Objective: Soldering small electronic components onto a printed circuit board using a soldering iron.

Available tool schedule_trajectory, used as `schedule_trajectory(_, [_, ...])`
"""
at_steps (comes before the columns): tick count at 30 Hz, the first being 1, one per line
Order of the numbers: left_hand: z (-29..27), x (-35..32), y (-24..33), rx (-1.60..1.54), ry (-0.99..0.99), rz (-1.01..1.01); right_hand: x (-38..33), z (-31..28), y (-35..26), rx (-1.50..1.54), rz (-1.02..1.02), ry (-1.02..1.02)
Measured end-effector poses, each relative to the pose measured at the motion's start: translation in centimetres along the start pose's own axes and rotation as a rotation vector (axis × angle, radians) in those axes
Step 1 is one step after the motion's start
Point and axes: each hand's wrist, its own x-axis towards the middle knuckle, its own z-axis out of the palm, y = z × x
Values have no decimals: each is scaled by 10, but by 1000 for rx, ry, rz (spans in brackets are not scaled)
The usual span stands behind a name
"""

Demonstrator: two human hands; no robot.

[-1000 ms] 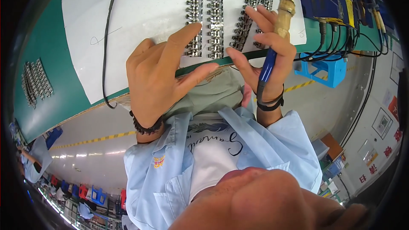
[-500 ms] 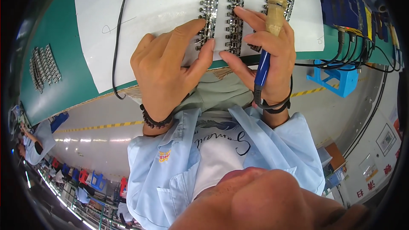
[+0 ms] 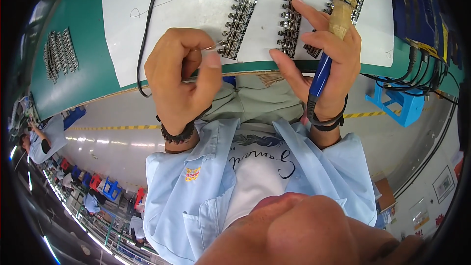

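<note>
While our left hand (image 3: 181, 81) pinches a thin wire (image 3: 212, 47) beside the nearest row of metal parts (image 3: 239, 17) on the white sheet (image 3: 196, 5), our right hand (image 3: 321, 64) grips the soldering iron (image 3: 331, 39) above the tabletop (image 3: 88, 73).

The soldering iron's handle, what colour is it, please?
Soldering iron: blue grip, tan upper part; head view.

On the white sheet (image 3: 196, 5) there are three strips of small metal connectors (image 3: 239, 15), near its front edge. One more group of such strips (image 3: 60, 54) lies on the green surface (image 3: 88, 78), at its left edge. There is one soldering iron (image 3: 333, 29) and one blue stool (image 3: 395, 105).
</note>
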Motion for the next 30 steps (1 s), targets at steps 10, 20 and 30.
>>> schedule_trajectory(10, [4, -3, 0, -307, 236, 39, -3, 3, 3, 44, -6, 86])
schedule_trajectory(20, [4, -27, 37, -340, -119, -29, -20, -15, -2, 169, -62, 23])
schedule_trajectory(30, [27, -24, 37, -405, -325, 23, -28, -22, -24, 168, -78, -61])
